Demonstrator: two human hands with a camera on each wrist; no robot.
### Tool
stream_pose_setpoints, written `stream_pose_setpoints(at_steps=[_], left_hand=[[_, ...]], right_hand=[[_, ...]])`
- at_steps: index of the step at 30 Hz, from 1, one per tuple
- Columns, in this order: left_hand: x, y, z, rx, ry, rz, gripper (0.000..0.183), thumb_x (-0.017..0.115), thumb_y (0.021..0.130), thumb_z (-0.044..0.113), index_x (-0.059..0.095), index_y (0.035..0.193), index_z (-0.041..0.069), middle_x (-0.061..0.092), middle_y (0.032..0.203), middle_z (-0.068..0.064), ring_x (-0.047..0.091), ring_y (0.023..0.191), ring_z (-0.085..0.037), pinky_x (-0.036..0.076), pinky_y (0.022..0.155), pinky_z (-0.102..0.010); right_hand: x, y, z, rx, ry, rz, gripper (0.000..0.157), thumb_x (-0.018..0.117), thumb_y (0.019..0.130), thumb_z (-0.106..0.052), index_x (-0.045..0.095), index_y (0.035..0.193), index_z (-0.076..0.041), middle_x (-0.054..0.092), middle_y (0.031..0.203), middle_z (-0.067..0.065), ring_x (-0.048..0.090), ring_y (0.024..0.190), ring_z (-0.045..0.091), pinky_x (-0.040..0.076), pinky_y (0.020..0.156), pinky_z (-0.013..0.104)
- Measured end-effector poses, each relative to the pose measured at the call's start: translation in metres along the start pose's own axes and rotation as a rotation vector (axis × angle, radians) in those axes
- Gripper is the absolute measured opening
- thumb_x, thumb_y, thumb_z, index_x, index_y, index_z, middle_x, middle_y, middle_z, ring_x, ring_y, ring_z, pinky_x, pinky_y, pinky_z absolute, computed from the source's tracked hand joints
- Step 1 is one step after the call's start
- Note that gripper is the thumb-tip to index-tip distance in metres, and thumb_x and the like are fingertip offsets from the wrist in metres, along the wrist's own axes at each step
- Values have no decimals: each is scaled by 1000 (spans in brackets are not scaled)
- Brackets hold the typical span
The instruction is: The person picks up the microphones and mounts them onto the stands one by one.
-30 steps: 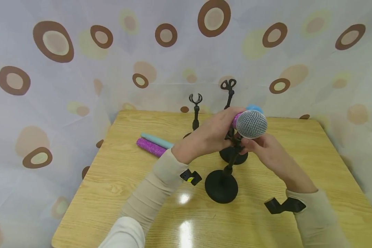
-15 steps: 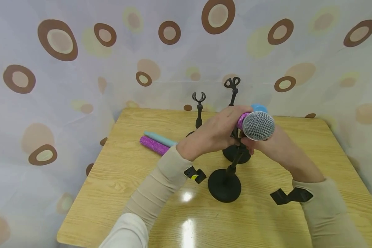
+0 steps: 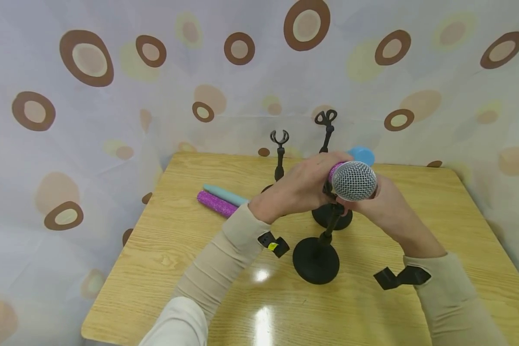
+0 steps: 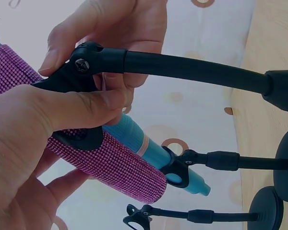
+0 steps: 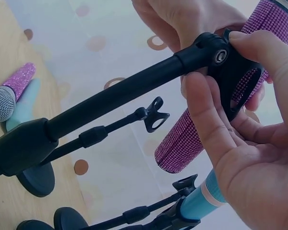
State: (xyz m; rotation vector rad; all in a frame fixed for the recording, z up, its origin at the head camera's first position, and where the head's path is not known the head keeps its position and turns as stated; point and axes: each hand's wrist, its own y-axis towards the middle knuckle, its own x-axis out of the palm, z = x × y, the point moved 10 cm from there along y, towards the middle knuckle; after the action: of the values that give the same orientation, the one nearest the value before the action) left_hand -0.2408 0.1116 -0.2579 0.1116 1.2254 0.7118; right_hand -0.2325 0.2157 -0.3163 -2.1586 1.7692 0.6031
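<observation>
Above the tabletop (image 3: pixel 155 269), my left grip (image 3: pixel 302 185) holds the purple mic (image 4: pixel 134 172), right grip (image 3: pixel 385 211) pinches its clip (image 5: pixel 225 76); blue mic (image 3: pixel 363 156) mounted, two clips (image 3: pixel 280 142) bare.

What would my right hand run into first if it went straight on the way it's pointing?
Your right hand would first meet the black clip its fingers touch, then likely the purple microphone against it and the left hand, though depth is unclear.
</observation>
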Motion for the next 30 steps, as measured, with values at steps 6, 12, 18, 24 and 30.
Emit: stream_pose_setpoints(at_steps=[6,12,18,24,30], left_hand=[[4,3,4,15,-17,-5,61,82,82,22,51,133,10,61,129,-1,56,120,-10,38,110,-16],[5,4,4,9,-39,-19,50,78,85,15,54,128,11,63,123,0,60,113,-10,41,106,-17],[5,3,3,7,-44,-28,49,78,85,17,55,128,13,65,124,1,61,111,-9,43,105,-18],[6,0,0,-1,-10,-30,39,77,87,18,59,121,14,67,116,4,61,96,-6,47,92,-16],[8,1,1,4,8,-65,36,74,88,14,60,121,15,67,116,5,61,94,-7,48,90,-17]], right_hand=[[-5,-3,0,-34,-11,24,56,72,91,-18,46,140,-7,58,121,-6,56,107,7,50,87,16],[-13,-2,-2,-55,-186,59,46,70,92,-26,55,132,-8,66,109,4,60,96,9,51,82,20],[-15,-6,-7,-72,-296,126,40,72,91,-31,62,122,-8,70,107,9,60,90,11,50,78,21],[-11,-8,-10,-127,-280,162,50,74,90,-29,55,131,-7,67,113,10,59,94,4,48,81,15],[0,-11,-7,-181,-157,145,53,68,95,-20,46,140,-3,62,122,16,62,94,-3,55,78,16]])
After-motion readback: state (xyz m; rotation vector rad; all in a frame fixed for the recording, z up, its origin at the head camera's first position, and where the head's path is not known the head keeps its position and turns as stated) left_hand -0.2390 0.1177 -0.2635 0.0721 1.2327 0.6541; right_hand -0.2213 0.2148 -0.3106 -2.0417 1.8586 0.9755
